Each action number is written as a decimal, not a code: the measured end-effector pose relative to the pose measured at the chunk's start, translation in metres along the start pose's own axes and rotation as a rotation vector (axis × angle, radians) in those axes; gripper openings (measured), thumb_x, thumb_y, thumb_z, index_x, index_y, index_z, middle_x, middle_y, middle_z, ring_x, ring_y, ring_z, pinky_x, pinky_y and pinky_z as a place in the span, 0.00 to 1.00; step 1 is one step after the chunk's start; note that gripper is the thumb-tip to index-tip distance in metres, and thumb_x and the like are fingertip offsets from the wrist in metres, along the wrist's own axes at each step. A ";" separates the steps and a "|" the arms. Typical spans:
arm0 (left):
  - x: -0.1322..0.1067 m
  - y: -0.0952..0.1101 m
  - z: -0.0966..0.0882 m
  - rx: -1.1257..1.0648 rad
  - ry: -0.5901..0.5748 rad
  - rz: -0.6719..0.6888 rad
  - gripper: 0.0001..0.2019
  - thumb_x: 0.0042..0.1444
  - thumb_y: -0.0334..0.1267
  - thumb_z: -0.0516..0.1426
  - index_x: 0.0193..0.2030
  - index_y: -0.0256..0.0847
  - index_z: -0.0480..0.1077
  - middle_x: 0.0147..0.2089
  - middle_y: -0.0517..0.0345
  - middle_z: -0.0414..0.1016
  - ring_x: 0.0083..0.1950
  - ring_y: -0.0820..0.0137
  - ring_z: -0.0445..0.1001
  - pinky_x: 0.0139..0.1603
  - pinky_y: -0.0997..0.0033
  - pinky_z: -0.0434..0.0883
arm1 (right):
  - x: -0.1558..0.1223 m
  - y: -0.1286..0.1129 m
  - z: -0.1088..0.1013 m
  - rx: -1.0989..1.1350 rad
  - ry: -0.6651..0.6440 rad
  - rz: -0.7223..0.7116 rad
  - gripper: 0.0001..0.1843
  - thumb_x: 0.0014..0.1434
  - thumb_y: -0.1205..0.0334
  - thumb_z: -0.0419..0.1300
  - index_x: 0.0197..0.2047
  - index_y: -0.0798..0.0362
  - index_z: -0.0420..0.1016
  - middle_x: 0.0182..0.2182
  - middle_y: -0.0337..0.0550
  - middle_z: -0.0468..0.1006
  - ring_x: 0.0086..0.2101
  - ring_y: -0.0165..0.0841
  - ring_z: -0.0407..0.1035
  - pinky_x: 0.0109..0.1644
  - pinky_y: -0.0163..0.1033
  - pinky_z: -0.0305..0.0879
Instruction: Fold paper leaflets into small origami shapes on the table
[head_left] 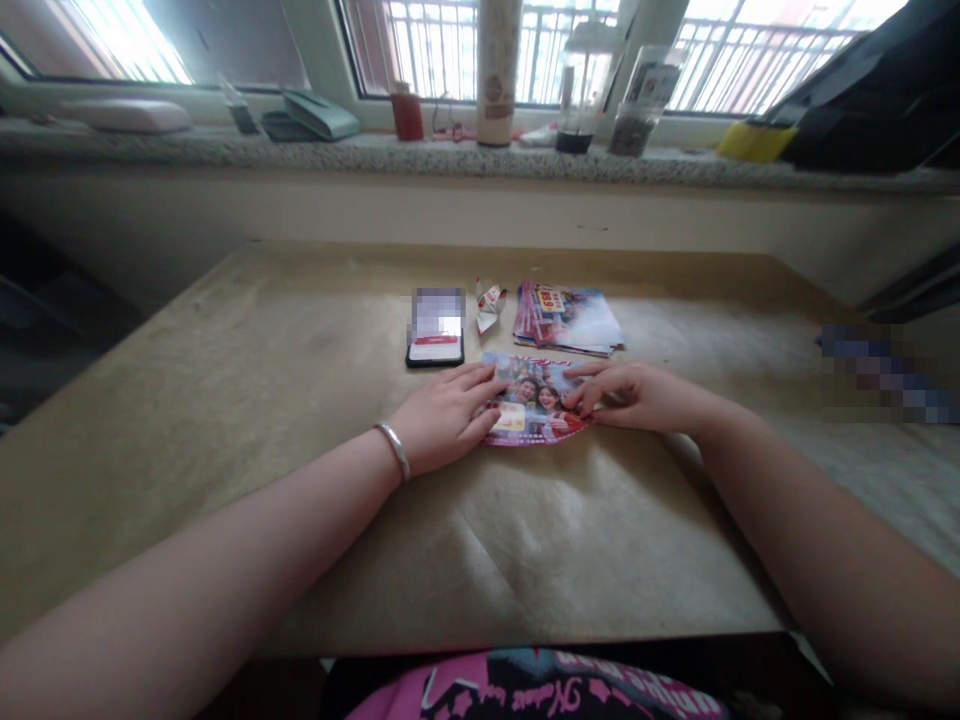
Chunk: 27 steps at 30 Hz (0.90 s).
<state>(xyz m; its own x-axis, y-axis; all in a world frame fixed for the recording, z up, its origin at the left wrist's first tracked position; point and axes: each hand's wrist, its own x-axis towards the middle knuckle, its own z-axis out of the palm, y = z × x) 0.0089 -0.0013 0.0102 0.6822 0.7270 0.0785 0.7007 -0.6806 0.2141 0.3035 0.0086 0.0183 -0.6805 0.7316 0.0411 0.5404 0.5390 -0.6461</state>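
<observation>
A colourful printed flyer (534, 420) lies on the table in front of me, its lower right edge curling up slightly. My left hand (444, 415) rests flat with its fingers stretched over the flyer's left side. At the other end, my right hand (641, 398) has its thumb and fingers closed on the right edge of the sheet. Just beyond the flyer are a phone (436, 345) with its screen lit and partly blurred, a small folded paper piece (490, 308), and a stack of similar flyers (589, 318).
The table (225, 400) has a yellowish cover and ends at a wall below the windowsill (427, 155). Along the sill stand a red container (406, 112), a tall cylinder (495, 90), a clear bottle (579, 95), a green pouch (326, 113) and a yellow object (754, 140).
</observation>
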 end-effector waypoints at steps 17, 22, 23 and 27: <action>-0.004 -0.003 -0.002 -0.024 0.069 0.273 0.18 0.61 0.38 0.50 0.55 0.38 0.70 0.58 0.49 0.72 0.60 0.62 0.68 0.63 0.57 0.65 | 0.003 -0.008 -0.004 -0.078 0.029 0.109 0.12 0.57 0.52 0.56 0.31 0.50 0.74 0.37 0.43 0.80 0.42 0.38 0.71 0.49 0.45 0.66; -0.004 0.003 0.000 -0.082 0.036 0.363 0.19 0.58 0.33 0.51 0.56 0.40 0.69 0.58 0.54 0.72 0.59 0.63 0.68 0.62 0.59 0.66 | 0.006 -0.008 0.001 -0.121 0.048 0.198 0.11 0.57 0.53 0.56 0.30 0.51 0.73 0.29 0.41 0.77 0.33 0.34 0.69 0.39 0.39 0.65; -0.004 0.004 0.001 -0.090 0.025 0.376 0.20 0.58 0.32 0.51 0.56 0.40 0.69 0.58 0.55 0.72 0.60 0.64 0.68 0.62 0.60 0.67 | 0.006 -0.007 0.003 -0.120 0.053 0.199 0.11 0.57 0.54 0.56 0.30 0.51 0.73 0.29 0.40 0.77 0.32 0.33 0.69 0.38 0.38 0.65; -0.004 0.008 0.002 -0.102 0.006 0.390 0.19 0.56 0.29 0.51 0.54 0.39 0.69 0.59 0.52 0.71 0.60 0.65 0.68 0.62 0.62 0.67 | 0.011 -0.008 0.012 -0.140 0.075 0.166 0.10 0.58 0.56 0.57 0.30 0.51 0.73 0.28 0.40 0.76 0.30 0.32 0.68 0.36 0.37 0.63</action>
<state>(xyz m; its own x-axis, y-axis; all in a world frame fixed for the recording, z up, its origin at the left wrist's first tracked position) 0.0116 -0.0099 0.0099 0.8914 0.4168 0.1783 0.3649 -0.8931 0.2631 0.2859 0.0069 0.0150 -0.5406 0.8413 0.0034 0.7086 0.4575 -0.5372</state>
